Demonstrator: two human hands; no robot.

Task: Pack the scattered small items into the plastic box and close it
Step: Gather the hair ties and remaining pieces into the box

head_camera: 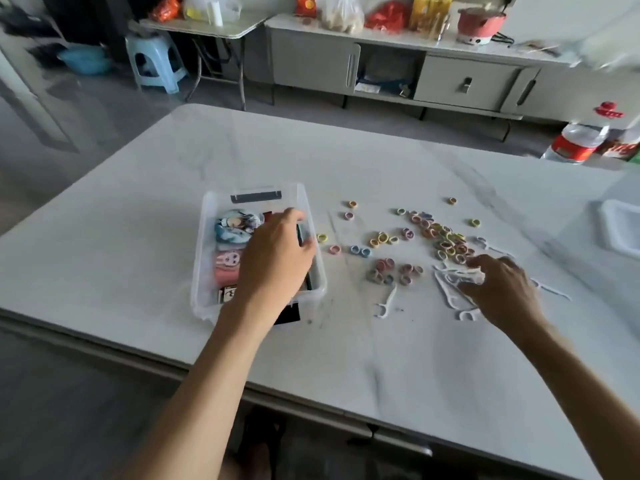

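Observation:
The clear plastic box (pixel 200 271) stands on the white table, left of centre. It holds patterned cloth items and small cards. My left hand (pixel 277 254) reaches down into the box; its fingers and thumb curl round a dark flat item (pixel 300 234) by the right wall. Several small coloured hair ties (pixel 440 237) lie scattered to the right of the box. Nearer me is a heap of white floss picks (pixel 450 282). My right hand (pixel 502 289) rests on that heap, fingers curled round some of the picks. One pick (pixel 386 304) lies apart.
The box's clear lid (pixel 620 226) lies at the table's right edge. Water bottles (pixel 578 140) stand on the floor beyond the far right corner. A low cabinet (pixel 398 71), a folding table and a blue stool (pixel 156 60) are behind the table.

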